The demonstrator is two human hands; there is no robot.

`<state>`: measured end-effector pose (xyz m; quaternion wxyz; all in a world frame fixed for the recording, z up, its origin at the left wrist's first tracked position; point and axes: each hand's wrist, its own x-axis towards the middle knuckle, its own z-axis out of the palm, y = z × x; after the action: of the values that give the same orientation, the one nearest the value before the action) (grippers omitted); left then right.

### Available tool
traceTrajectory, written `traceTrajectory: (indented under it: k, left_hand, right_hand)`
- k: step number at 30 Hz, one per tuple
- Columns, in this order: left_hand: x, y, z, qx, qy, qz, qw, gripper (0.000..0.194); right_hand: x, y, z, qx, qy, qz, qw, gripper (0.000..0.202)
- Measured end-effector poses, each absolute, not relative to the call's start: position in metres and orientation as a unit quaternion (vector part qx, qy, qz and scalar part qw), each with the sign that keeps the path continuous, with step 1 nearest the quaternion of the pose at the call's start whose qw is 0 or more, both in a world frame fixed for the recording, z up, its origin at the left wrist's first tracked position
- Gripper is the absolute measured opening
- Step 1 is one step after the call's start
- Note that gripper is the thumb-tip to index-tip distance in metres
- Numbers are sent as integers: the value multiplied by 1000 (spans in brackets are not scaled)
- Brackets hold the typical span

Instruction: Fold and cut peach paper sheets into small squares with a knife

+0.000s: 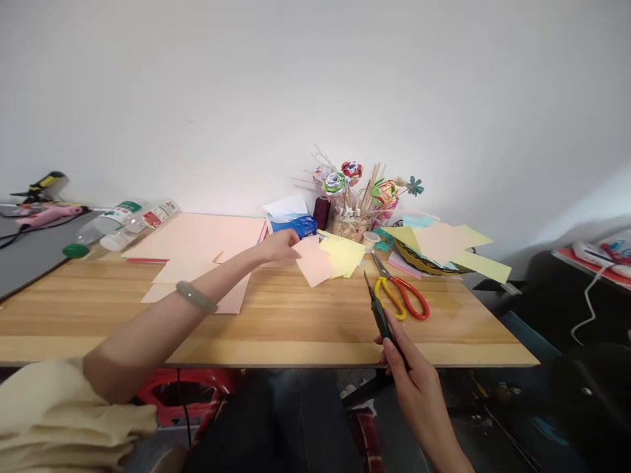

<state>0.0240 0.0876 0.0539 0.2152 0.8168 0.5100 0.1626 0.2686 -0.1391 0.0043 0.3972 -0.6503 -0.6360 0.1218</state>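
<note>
My left hand [280,246] reaches across the table with its fingers closed at the corner of a small pink paper square [314,263]. This square overlaps several yellow paper squares [345,255] lying on the wood. My right hand [414,374] grips a pair of dark-handled scissors [378,312] over the table's front edge; their blades point up and away, close together. Just beyond them lies a larger pair of scissors [404,295] with one yellow and one red handle. Larger pink sheets [217,236] rest left of centre, partly behind my left forearm.
Along the wall stand a jar [350,226] of sticks and paper flowers, a blue packet [293,226] and a dark thread spool [322,213]. A basket [424,263] heaped with coloured paper sits right. Plastic bottles [106,223] and a pink glue gun [52,215] lie left.
</note>
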Motion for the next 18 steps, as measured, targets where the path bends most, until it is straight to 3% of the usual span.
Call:
traceTrajectory:
  k: [4,11,18]
  left_hand:
    - [7,94,67,793,547,229,137,39]
    - [-82,34,74,807,559,159,107,31]
    - [-131,1,37,743,660,91,62,58]
  right_hand:
    - [271,-137,5,-665,-658,77,344,47]
    - [269,-109,26,-757,-631,-147,83,44]
    - [270,-66,23,-727,-643,-232,64,38]
